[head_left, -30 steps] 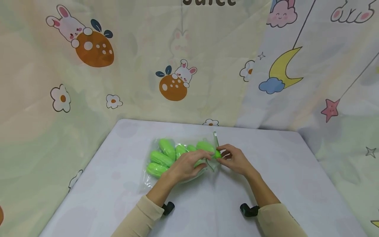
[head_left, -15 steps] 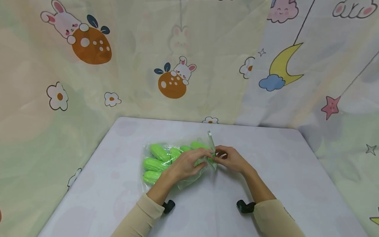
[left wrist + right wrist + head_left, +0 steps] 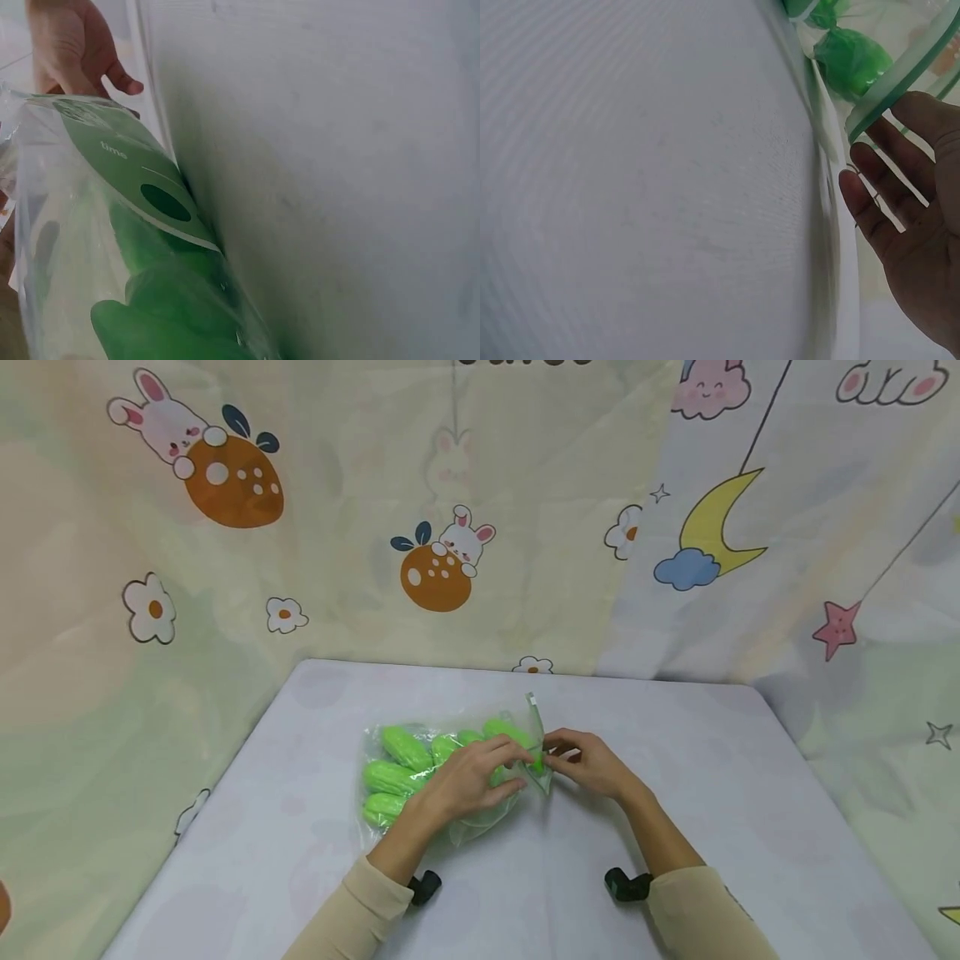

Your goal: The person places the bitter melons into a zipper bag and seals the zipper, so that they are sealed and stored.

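A clear zip bag point(image 3: 480, 824) lies on the table, with several bright green, ridged, elongated pieces point(image 3: 393, 777) inside. My left hand point(image 3: 467, 781) reaches over it and pinches the near side of its mouth between thumb and fingers; the fingertips' exact contact is partly hidden. At the mouth's right side, my right hand point(image 3: 588, 764) pinches the green-edged rim point(image 3: 911, 79) between thumb and forefinger, other fingers loosely bent. In the left wrist view, the bag's green printed panel point(image 3: 112, 154) reads "time", and the right hand point(image 3: 71, 52) shows behind it.
The table point(image 3: 697, 760) has a pale cloth cover. A patterned fabric backdrop point(image 3: 337, 527) hangs behind and at both sides. Black wrist-worn devices point(image 3: 628, 885) sit by both sleeves.
The bag has shifted slightly left and toward the body, its rim moving along with the right hand. Over the last half second the hands have barely moved; both stay at the bag's mouth.
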Action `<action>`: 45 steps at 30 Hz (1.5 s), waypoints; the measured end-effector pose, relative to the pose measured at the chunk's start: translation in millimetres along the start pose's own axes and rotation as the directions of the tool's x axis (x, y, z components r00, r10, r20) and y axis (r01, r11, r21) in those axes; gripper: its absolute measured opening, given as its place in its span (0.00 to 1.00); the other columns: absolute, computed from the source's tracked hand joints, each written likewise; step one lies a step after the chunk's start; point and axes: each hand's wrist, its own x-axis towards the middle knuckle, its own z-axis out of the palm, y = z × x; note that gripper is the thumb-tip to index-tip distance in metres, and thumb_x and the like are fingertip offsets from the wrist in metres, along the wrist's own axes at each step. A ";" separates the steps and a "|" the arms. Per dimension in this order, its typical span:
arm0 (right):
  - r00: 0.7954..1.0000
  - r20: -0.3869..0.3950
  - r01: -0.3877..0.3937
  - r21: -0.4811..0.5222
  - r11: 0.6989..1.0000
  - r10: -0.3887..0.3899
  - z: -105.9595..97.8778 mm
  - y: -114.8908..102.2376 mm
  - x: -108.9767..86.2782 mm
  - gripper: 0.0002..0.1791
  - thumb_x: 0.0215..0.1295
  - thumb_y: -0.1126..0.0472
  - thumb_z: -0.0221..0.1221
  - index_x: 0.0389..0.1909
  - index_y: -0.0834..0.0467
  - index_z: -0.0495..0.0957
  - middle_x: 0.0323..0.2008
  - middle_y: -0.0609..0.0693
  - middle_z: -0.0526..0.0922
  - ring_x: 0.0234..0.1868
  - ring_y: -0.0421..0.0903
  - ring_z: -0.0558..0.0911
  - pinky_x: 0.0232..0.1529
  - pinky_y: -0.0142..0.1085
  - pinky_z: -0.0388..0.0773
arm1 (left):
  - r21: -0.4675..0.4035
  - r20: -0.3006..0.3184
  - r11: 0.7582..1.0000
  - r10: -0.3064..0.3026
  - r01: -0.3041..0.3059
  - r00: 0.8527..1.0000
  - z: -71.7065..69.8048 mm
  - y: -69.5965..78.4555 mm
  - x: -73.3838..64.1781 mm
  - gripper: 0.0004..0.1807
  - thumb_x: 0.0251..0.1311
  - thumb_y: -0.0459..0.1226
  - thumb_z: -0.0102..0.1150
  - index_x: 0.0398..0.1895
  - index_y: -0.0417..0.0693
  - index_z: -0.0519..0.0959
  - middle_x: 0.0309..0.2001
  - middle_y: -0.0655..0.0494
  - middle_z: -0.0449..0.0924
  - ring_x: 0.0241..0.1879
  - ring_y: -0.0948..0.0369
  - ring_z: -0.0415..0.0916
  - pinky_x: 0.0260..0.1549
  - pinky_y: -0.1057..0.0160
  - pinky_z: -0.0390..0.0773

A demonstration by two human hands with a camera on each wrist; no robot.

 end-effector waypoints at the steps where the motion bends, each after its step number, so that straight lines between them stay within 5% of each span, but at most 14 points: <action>1: 1.000 -0.003 0.001 -0.001 1.000 -0.001 -0.8 1.1 -1.5 0.15 0.73 0.56 0.64 0.57 0.50 0.81 0.54 0.49 0.85 0.51 0.49 0.84 0.51 0.44 0.83 | 0.008 0.005 1.000 -0.009 0.009 1.000 0.4 0.4 0.3 0.17 0.62 0.37 0.72 0.54 0.49 0.82 0.49 0.61 0.83 0.39 0.62 0.83 0.38 0.68 0.80; 8: 0.999 -0.042 0.011 0.003 1.000 -0.011 -7.0 -2.5 -28.2 0.18 0.71 0.58 0.65 0.60 0.53 0.80 0.57 0.51 0.84 0.52 0.52 0.85 0.51 0.47 0.83 | -0.006 0.082 0.997 -0.077 0.078 0.994 0.1 9.1 -6.5 0.22 0.67 0.42 0.68 0.63 0.53 0.79 0.54 0.62 0.82 0.42 0.63 0.83 0.39 0.68 0.81; 17: 0.991 -0.133 -0.015 -0.042 0.999 0.010 -15.2 -9.3 -62.2 0.22 0.71 0.59 0.65 0.63 0.59 0.77 0.47 0.51 0.85 0.44 0.46 0.85 0.45 0.38 0.85 | -0.042 0.140 0.999 -0.022 0.028 0.990 -5.8 9.9 -0.1 0.19 0.67 0.39 0.67 0.61 0.50 0.80 0.55 0.61 0.85 0.49 0.61 0.84 0.51 0.65 0.81; 25: 0.998 -0.060 -0.027 -0.021 0.999 0.026 -11.4 -17.3 -85.6 0.21 0.75 0.51 0.60 0.63 0.56 0.75 0.38 0.47 0.86 0.34 0.43 0.85 0.37 0.34 0.82 | -0.003 0.257 0.985 -0.165 0.171 0.952 -12.9 6.6 14.0 0.15 0.70 0.44 0.64 0.57 0.54 0.82 0.53 0.62 0.86 0.49 0.61 0.84 0.49 0.61 0.82; 36: 0.995 -0.036 0.095 0.031 0.995 -0.094 2.7 -42.5 -101.7 0.16 0.75 0.55 0.61 0.59 0.52 0.73 0.37 0.47 0.90 0.35 0.41 0.87 0.41 0.35 0.85 | 0.126 0.428 0.942 -0.334 0.310 0.840 -19.6 -8.2 52.0 0.21 0.69 0.48 0.64 0.62 0.55 0.79 0.60 0.61 0.80 0.62 0.58 0.76 0.62 0.54 0.75; 45: 0.989 -0.038 0.143 0.020 0.989 -0.142 24.0 -65.8 -96.3 0.16 0.73 0.58 0.63 0.59 0.52 0.77 0.37 0.48 0.90 0.34 0.35 0.86 0.39 0.34 0.85 | 0.175 0.552 0.875 -0.468 0.452 0.690 -28.3 -38.2 79.3 0.29 0.72 0.48 0.60 0.71 0.49 0.70 0.71 0.44 0.69 0.70 0.48 0.67 0.68 0.46 0.69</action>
